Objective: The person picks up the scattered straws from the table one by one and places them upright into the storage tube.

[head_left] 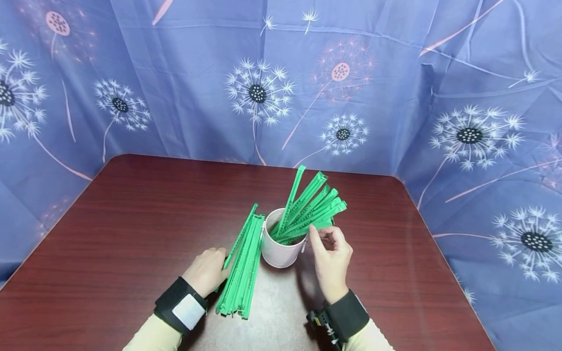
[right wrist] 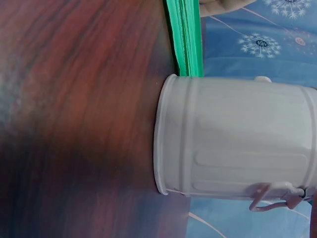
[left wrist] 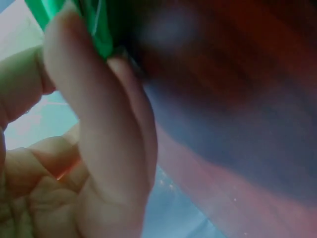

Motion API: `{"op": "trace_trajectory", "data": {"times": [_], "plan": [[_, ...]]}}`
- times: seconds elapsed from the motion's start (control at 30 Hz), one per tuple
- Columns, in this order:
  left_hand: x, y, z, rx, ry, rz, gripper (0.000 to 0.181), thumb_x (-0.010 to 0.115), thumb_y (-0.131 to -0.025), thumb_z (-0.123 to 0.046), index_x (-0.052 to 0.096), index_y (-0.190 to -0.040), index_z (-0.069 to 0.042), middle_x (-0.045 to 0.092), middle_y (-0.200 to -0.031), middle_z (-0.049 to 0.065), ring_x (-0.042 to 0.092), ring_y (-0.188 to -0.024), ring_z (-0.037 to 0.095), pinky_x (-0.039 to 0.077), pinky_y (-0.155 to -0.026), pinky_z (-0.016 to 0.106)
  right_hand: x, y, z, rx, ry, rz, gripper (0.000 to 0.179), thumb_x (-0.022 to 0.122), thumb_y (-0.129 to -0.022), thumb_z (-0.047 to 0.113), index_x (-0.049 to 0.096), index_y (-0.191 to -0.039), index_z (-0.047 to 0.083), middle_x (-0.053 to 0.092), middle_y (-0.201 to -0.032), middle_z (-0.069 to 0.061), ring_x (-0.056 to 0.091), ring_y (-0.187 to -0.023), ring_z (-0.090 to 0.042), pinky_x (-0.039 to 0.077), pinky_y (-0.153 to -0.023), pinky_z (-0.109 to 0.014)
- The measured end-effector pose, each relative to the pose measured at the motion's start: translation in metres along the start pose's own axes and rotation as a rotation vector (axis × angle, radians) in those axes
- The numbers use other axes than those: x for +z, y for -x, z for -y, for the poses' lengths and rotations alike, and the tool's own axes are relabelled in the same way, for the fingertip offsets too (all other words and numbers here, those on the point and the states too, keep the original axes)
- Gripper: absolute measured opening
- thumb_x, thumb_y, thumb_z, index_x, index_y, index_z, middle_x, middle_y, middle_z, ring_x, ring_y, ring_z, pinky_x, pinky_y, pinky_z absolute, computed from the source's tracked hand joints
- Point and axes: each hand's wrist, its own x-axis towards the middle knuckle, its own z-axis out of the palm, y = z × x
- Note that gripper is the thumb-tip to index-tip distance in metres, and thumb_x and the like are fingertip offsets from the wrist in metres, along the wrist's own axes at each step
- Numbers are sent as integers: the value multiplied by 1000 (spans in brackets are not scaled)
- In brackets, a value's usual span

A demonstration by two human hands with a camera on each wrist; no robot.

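A pile of slim green stick packets [head_left: 243, 268] with dark print lies on the table, left of a small white bucket [head_left: 281, 256]. My left hand [head_left: 203, 273] grips packets at the pile's left side; in the left wrist view its fingers close on green packets [left wrist: 101, 29] at the top edge. One packet [head_left: 240, 236] there slants apart from the rest. More green stick packets [head_left: 309, 202] stand in the bucket, leaning right over its rim. My right hand [head_left: 331, 258] pinches the lowest packets by the rim, thumb in front. Its other fingertips are partly hidden behind them.
The bucket has a wire handle [right wrist: 270, 203] hanging at its side. Under everything is a dark red wood-grain table [head_left: 175, 204] with rounded far corners. A blue dandelion-print cloth [head_left: 197, 73] hangs behind the table and along its sides.
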Motion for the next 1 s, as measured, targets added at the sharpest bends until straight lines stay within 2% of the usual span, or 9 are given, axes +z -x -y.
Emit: {"op": "trace_trajectory", "data": {"times": [0.1,0.2,0.33,0.43,0.57,0.77,0.9,1.0], "plan": [[-1,1,0,-8,11,4,25,70,-84,-7,70,-106,4,69,-92,18,67,-87,33,56,-72,47,-1,-3,-1,26,-8,0,17,74,-87,7,63,-79,-3,66,-68,2,60,-57,-1,47,-53,-14],[-1,2,0,-14,26,-2,28,70,-80,-5,70,-107,3,68,-91,13,66,-85,28,55,-71,44,-1,-4,-2,56,-41,1,16,74,-88,7,65,-83,-4,67,-69,1,62,-56,-3,50,-52,-16],[-1,2,-2,-7,63,-42,22,71,-79,-5,70,-101,-1,63,-83,5,61,-78,19,52,-66,39,-2,-4,-2,82,-81,3,16,74,-88,7,64,-87,-6,69,-71,-7,63,-54,-4,53,-51,-20],[-2,2,-5,-5,103,-71,24,68,-79,-4,70,-102,-3,64,-87,4,60,-79,17,51,-67,36,-2,-2,-2,97,-89,-6,18,73,-88,5,60,-87,-7,68,-69,-4,62,-54,-4,52,-51,-19],[-3,2,-9,11,154,-108,26,66,-79,-3,70,-105,-4,66,-90,5,64,-81,15,53,-70,34,-2,1,3,129,-180,9,23,71,-88,1,52,-87,-10,66,-66,2,64,-54,-6,54,-50,-22],[-4,2,-15,84,200,-174,27,67,-85,-4,69,-112,-6,68,-98,4,65,-77,10,53,-68,28,1,3,13,112,-363,101,23,67,-90,-3,49,-96,-17,70,-73,0,68,-59,-9,58,-54,-26],[-6,2,-20,159,212,-207,28,68,-88,-5,68,-116,-8,68,-100,3,65,-76,9,52,-66,23,2,4,19,66,-388,169,24,64,-91,-7,51,-106,-20,73,-83,-1,72,-67,-11,59,-62,-27],[-7,2,-22,223,213,-238,30,69,-88,-5,68,-118,-9,68,-99,2,65,-75,10,53,-66,23,3,4,24,46,-394,206,25,63,-90,-8,54,-112,-16,74,-90,0,73,-74,-13,60,-66,-29]]}}
